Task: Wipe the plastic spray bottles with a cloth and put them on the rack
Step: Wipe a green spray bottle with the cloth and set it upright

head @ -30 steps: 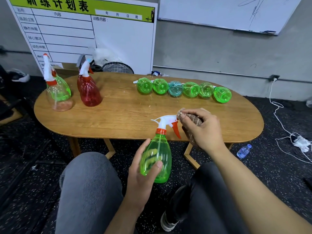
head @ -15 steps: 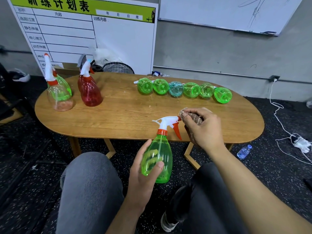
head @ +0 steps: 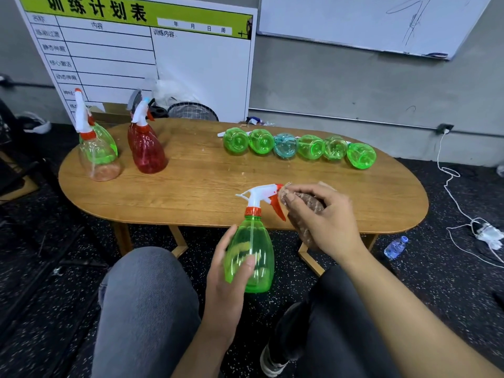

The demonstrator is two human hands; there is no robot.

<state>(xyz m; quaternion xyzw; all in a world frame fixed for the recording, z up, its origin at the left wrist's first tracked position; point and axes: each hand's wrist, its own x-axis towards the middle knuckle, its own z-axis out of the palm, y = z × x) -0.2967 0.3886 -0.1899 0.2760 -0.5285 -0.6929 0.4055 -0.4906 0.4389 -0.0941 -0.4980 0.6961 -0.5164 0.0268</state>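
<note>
My left hand [head: 226,279] grips the body of a green spray bottle [head: 252,255] with a white and red trigger head, held upright over my lap. A brownish cloth [head: 308,211] is bunched in my right hand [head: 324,216], which presses it against the red nozzle of the trigger head. Several bottles lie on their sides in a row [head: 298,147] at the back of the wooden table [head: 196,181], mostly green, one blue. Standing at the table's left end are a red bottle [head: 148,152], a clear bottle [head: 99,159] and a green one behind it.
A white schedule board [head: 152,58] leans on the wall behind the table. A small water bottle [head: 395,247] and a white cable with a plug [head: 488,233] lie on the dark floor at right. My knees sit below the table's near edge.
My right hand with the cloth has stayed at the nozzle, shifting slightly. The green bottle has barely moved in my left hand.
</note>
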